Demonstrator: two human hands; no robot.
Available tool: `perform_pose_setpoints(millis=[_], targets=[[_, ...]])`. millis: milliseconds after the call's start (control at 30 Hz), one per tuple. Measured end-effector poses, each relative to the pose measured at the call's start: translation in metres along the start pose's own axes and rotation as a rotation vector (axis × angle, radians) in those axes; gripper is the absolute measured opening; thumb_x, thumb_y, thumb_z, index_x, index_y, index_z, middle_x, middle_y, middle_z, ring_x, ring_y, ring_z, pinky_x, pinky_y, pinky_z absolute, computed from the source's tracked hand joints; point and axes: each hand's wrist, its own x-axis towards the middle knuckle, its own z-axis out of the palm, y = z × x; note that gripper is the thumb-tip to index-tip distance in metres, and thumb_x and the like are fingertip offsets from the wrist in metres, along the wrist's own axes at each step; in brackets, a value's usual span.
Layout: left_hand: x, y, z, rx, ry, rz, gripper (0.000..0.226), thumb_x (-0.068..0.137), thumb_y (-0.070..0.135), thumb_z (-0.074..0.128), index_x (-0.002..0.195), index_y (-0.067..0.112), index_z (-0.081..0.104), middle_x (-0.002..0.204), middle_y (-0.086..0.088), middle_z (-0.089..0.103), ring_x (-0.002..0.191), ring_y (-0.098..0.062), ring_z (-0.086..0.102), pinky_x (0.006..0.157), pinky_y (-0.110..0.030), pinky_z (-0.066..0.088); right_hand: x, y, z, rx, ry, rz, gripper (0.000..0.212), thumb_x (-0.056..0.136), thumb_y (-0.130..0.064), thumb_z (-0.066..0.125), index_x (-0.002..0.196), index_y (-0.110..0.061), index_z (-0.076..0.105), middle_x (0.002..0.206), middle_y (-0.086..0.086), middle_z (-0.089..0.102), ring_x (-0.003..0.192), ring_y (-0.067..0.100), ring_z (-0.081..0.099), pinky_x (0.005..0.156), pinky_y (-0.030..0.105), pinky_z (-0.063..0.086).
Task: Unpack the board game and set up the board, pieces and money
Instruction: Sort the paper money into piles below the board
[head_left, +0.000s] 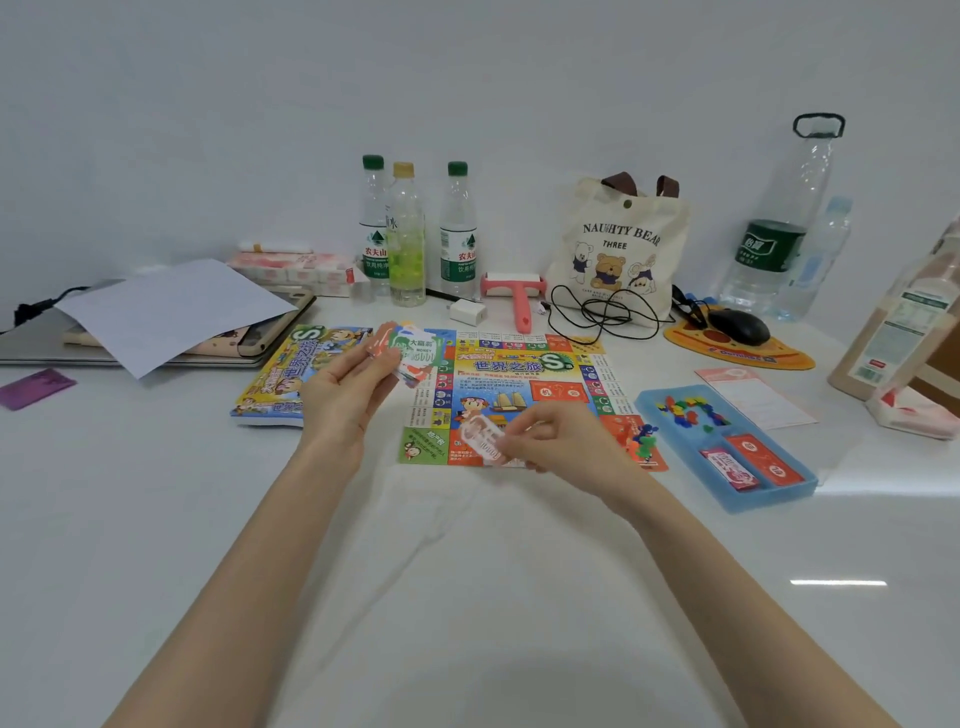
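Holding a fanned stack of play money (415, 353), the left hand (345, 387) has its fingers and thumb curled round the lower ends of the notes, a green-and-white one uppermost; the stack sits over the far left corner of the board (524, 379). The right hand (556, 436) pinches a single pink note (485, 440) between thumb and fingertips, low over the board's near edge; the note is blurred, and whether it touches the board cannot be told. The board lies unfolded and flat on the white table (467, 597), between the two forearms and beyond them. Just left of it, behind the left hand, lies the colourful game box (283, 379). To the right of the board, a little apart, stands a blue tray (727, 499): its far compartment holds a scatter of small coloured pieces (685, 410), its near one two red card decks (753, 460) side by side. A pale instruction sheet (763, 400) lies just behind the tray. Along the wall stand three drink bottles (405, 239), a pink lint roller (517, 301), a white charger (467, 312), a bear-print tote bag (618, 244) and a black mouse (740, 325) on an orange pad.
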Motion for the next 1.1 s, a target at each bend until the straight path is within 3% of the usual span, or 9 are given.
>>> perform_pose_setpoints(millis=[100, 200, 400, 567, 700, 800, 867, 967, 1100], targets=[[0.001, 0.0, -0.005, 0.007, -0.013, 0.013, 0.039, 0.083, 0.002, 0.069, 0.122, 0.006, 0.064, 0.099, -0.001, 0.072, 0.086, -0.007, 0.068, 0.073, -0.014, 0.054, 0.007, -0.001, 0.02, -0.092, -0.073, -0.01, 0.003, 0.081, -0.021, 0.075, 0.078, -0.022, 0.074, 0.068, -0.011, 0.071, 0.057, -0.004, 0.056, 0.054, 0.008, 0.041], [0.003, 0.0, -0.01, 0.028, -0.007, 0.024, 0.038, 0.083, 0.002, 0.069, 0.121, 0.006, 0.065, 0.099, -0.002, 0.072, 0.087, -0.008, 0.068, 0.073, -0.015, 0.054, 0.012, -0.003, 0.036, -0.187, -0.119, -0.044, 0.006, 0.08, -0.025, 0.076, 0.084, -0.021, 0.079, 0.062, -0.016, 0.064, 0.058, 0.0, 0.05, 0.052, 0.011, 0.034], [0.003, -0.003, -0.016, 0.094, -0.069, -0.013, 0.035, 0.082, 0.002, 0.07, 0.116, 0.006, 0.067, 0.099, -0.004, 0.073, 0.091, -0.013, 0.069, 0.079, -0.02, 0.056, 0.021, -0.006, 0.047, -0.29, -0.143, -0.065, 0.015, 0.071, -0.021, 0.084, 0.082, -0.02, 0.073, 0.073, -0.004, 0.072, 0.064, -0.003, 0.063, 0.059, 0.006, 0.043], [0.004, -0.007, -0.022, 0.214, -0.183, -0.048, 0.032, 0.082, 0.005, 0.071, 0.113, 0.01, 0.069, 0.105, -0.006, 0.073, 0.099, -0.016, 0.068, 0.09, -0.027, 0.054, 0.022, -0.001, 0.048, -0.354, -0.055, -0.13, 0.017, 0.064, -0.025, 0.086, 0.075, -0.025, 0.073, 0.067, -0.009, 0.069, 0.064, -0.002, 0.062, 0.068, 0.02, 0.052], [0.004, -0.007, -0.022, 0.24, -0.221, -0.12, 0.034, 0.08, 0.002, 0.072, 0.113, 0.004, 0.068, 0.103, -0.01, 0.074, 0.09, -0.014, 0.071, 0.081, -0.024, 0.057, 0.024, 0.0, 0.034, -0.167, 0.173, -0.131, 0.007, 0.082, -0.019, 0.072, 0.085, -0.026, 0.071, 0.075, -0.011, 0.067, 0.055, -0.009, 0.053, 0.054, 0.007, 0.038], [0.002, -0.006, -0.021, 0.274, -0.251, -0.146, 0.034, 0.078, 0.001, 0.073, 0.112, 0.002, 0.068, 0.1, -0.01, 0.074, 0.085, -0.014, 0.072, 0.072, -0.02, 0.058, 0.023, -0.001, 0.032, -0.011, 0.252, -0.123, 0.009, 0.091, -0.021, 0.062, 0.092, -0.028, 0.068, 0.09, -0.012, 0.067, 0.055, -0.001, 0.054, 0.058, 0.026, 0.054], [-0.001, -0.006, -0.019, 0.298, -0.293, -0.162, 0.036, 0.078, 0.0, 0.073, 0.113, 0.001, 0.067, 0.101, -0.012, 0.074, 0.087, -0.017, 0.072, 0.071, -0.021, 0.058, 0.02, -0.002, 0.036, 0.065, 0.235, -0.114, 0.004, 0.087, -0.027, 0.068, 0.091, -0.026, 0.068, 0.089, -0.011, 0.068, 0.064, 0.001, 0.061, 0.064, 0.033, 0.058], [-0.004, -0.006, -0.017, 0.308, -0.322, -0.18, 0.035, 0.076, 0.0, 0.074, 0.111, 0.001, 0.067, 0.102, -0.014, 0.073, 0.089, -0.021, 0.072, 0.072, -0.023, 0.058, 0.019, -0.002, 0.039, 0.142, 0.235, -0.073, 0.018, 0.076, -0.028, 0.08, 0.087, -0.019, 0.069, 0.079, -0.003, 0.071, 0.064, 0.004, 0.064, 0.058, 0.022, 0.054], [-0.007, -0.005, -0.014, 0.286, -0.335, -0.197, 0.03, 0.075, -0.001, 0.074, 0.104, 0.007, 0.07, 0.098, -0.011, 0.074, 0.088, -0.019, 0.072, 0.073, -0.022, 0.058, 0.019, -0.003, 0.036, 0.279, 0.213, -0.038, 0.015, 0.073, -0.016, 0.083, 0.078, -0.012, 0.07, 0.074, 0.004, 0.073, 0.062, 0.005, 0.066, 0.058, 0.017, 0.052]])
